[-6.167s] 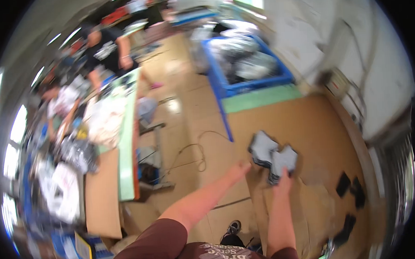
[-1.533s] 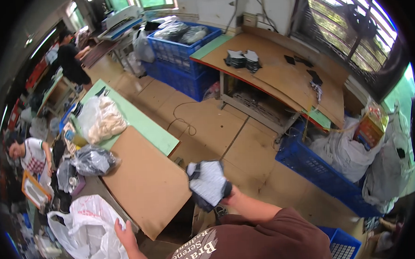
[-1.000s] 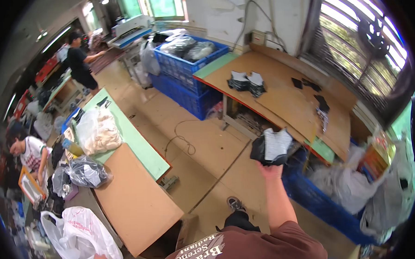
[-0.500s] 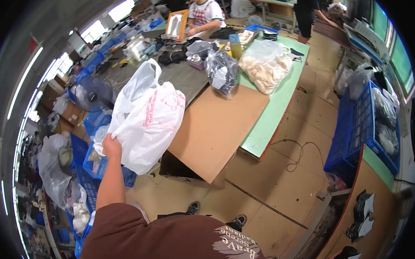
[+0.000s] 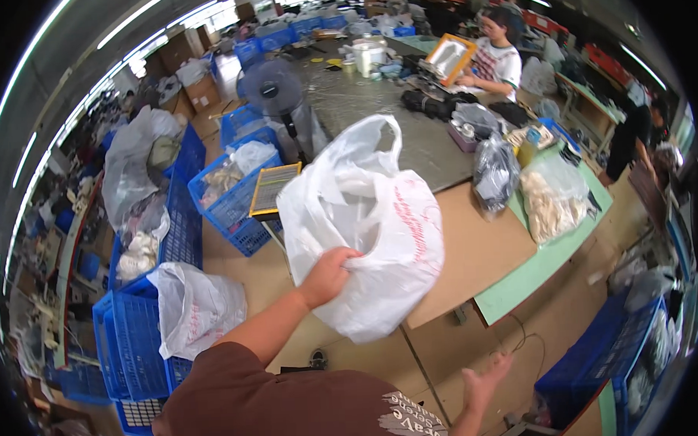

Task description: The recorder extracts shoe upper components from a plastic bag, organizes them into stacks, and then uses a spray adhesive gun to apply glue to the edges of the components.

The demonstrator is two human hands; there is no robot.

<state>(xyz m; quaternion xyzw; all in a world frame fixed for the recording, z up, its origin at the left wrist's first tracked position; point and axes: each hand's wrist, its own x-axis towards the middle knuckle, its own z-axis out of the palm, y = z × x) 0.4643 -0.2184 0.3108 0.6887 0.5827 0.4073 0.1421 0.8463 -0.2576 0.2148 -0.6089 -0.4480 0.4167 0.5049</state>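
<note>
My left hand [image 5: 330, 277] is closed on the near edge of a white plastic carrier bag [image 5: 394, 274] with red print. The bag hangs in front of me, its mouth partly open and one handle loop standing up on the far side. What it holds is hidden by the plastic. Behind it lies a brown cardboard sheet [image 5: 483, 247] at the corner of the tables. My right hand [image 5: 487, 377] is low on the right, away from the bag, fingers apart and holding nothing.
Blue crates [image 5: 136, 336] line the left, with another white bag [image 5: 197, 306] beside them. A standing fan [image 5: 273, 89] is beyond my bag. A clear bag of cream cloth [image 5: 552, 197] lies on the green table [image 5: 516, 289]. Across the dark table, a person [image 5: 501, 55] handles an orange frame.
My view has swung left, and the carrier bag now hangs more centrally before me. My right hand has come into view, open; the dark item at the lower right is out of sight.
</note>
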